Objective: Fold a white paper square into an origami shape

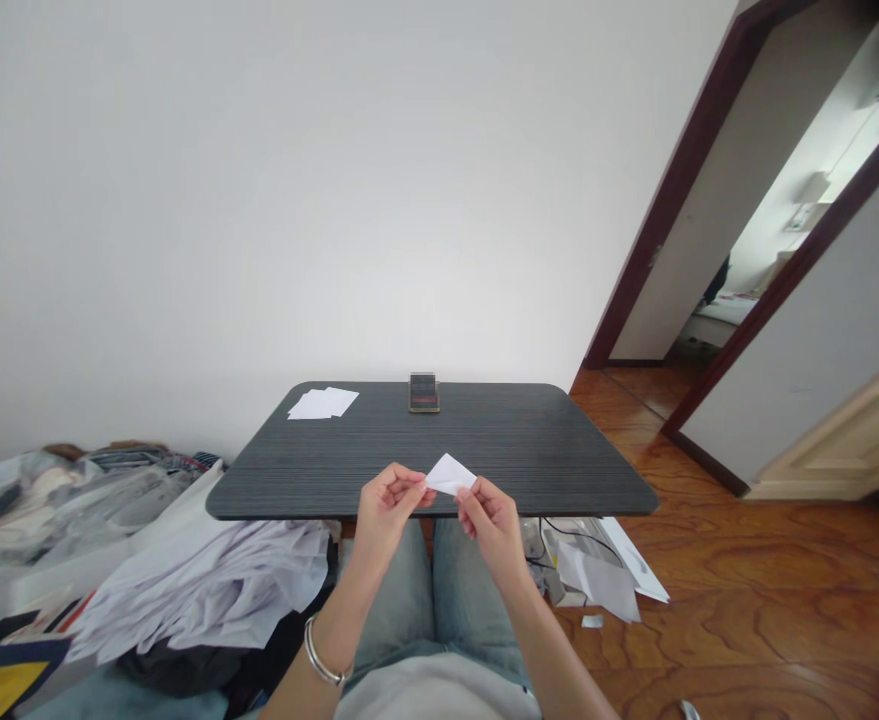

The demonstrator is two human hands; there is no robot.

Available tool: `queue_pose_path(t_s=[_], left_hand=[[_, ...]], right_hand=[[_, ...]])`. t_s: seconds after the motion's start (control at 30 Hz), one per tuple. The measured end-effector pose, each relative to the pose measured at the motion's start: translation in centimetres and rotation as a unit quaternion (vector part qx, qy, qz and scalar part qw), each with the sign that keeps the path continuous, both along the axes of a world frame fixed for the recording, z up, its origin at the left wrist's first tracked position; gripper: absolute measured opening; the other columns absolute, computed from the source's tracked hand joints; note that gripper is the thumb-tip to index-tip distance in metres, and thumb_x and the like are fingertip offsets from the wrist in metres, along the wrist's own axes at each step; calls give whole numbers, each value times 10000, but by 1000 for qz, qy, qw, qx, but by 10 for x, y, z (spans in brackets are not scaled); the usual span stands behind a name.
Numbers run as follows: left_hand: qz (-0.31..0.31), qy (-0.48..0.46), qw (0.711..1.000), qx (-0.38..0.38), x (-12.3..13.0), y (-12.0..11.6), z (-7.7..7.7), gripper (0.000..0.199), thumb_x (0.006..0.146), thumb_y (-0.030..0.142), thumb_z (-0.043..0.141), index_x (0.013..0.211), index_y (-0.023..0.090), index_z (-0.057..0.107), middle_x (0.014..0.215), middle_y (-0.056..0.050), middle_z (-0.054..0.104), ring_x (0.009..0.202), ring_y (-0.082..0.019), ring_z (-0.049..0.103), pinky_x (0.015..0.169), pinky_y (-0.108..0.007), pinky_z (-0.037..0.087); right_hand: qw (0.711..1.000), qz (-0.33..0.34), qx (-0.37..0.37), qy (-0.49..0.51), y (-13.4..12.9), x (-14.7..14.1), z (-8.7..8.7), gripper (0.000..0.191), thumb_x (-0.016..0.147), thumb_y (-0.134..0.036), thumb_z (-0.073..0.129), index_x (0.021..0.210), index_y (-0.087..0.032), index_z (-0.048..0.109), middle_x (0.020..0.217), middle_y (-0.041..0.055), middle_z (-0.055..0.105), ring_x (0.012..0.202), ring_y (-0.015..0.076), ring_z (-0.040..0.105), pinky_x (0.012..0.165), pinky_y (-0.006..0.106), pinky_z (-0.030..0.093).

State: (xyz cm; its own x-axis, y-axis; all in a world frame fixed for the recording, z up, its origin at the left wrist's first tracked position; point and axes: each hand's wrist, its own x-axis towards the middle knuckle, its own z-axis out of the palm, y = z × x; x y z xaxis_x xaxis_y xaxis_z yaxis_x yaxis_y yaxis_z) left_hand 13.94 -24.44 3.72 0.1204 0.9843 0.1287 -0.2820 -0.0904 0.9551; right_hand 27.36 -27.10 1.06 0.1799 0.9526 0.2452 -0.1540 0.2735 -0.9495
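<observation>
A small folded piece of white paper [450, 473], pointed at the top, is held between both hands over the near edge of the dark table [484, 430]. My left hand [394, 495] pinches its left corner between thumb and fingers. On the right corner, my right hand [488, 505] has the same kind of pinch. Toward the table's far left corner lie several overlapping white paper sheets [323, 403]. A phone-like dark device on a stand [423, 392] sits at the far middle of the table.
White clothes [214, 585] and plastic-wrapped garments [71, 500] are piled at the left. Right of my knees, a box with cables and papers [585, 560] rests on the wooden floor [746, 590]. A white wall [371, 200] rises behind the table; a doorway [709, 250] opens at right.
</observation>
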Motion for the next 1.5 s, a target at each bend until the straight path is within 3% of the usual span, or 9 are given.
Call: queue_pose_path(t_s=[0.2, 0.57, 0.97, 1.3, 1.5], left_hand=[[-27, 12, 1000, -8, -4, 1, 2, 229, 688, 327, 670, 768, 125, 600, 652, -39, 674, 629, -147, 647, 659, -268, 525], [15, -32, 999, -20, 16, -4, -1, 235, 624, 262, 720, 719, 137, 545, 647, 15, 627, 557, -91, 588, 583, -206, 502], [17, -29, 999, -38, 12, -3, 0, 237, 607, 285, 730, 736, 126, 611, 651, -17, 672, 572, -119, 626, 630, -248, 523], [2, -22, 1000, -6, 7, -2, -3, 315, 758, 393, 573, 914, 121, 601, 664, -37, 661, 641, -151, 641, 622, -260, 531], [-14, -2, 1000, 14, 18, -4, -5, 332, 641, 256, 706, 925, 147, 575, 787, -30, 664, 638, -120, 608, 600, -225, 519]], right_hand=[[1000, 0, -3, -2, 0, 0, -1, 308, 779, -435, 563, 630, -176, 491, 482, -60, 447, 384, 56, 343, 378, 179, 246], [999, -20, 6, -36, 1, -3, -7, 329, 792, -444, 542, 606, -183, 467, 478, -55, 440, 408, 71, 355, 406, 192, 263], [998, -40, 7, -43, 2, -3, -9, 328, 789, -451, 538, 609, -182, 483, 469, -58, 434, 398, 72, 357, 397, 193, 270], [1000, -29, 5, -4, 1, -4, -6, 327, 782, -451, 551, 613, -178, 485, 484, -55, 448, 394, 63, 340, 391, 188, 253], [1000, -22, 5, -5, 0, -4, -6, 333, 784, -444, 547, 597, -182, 463, 465, -61, 422, 394, 64, 326, 397, 190, 246]])
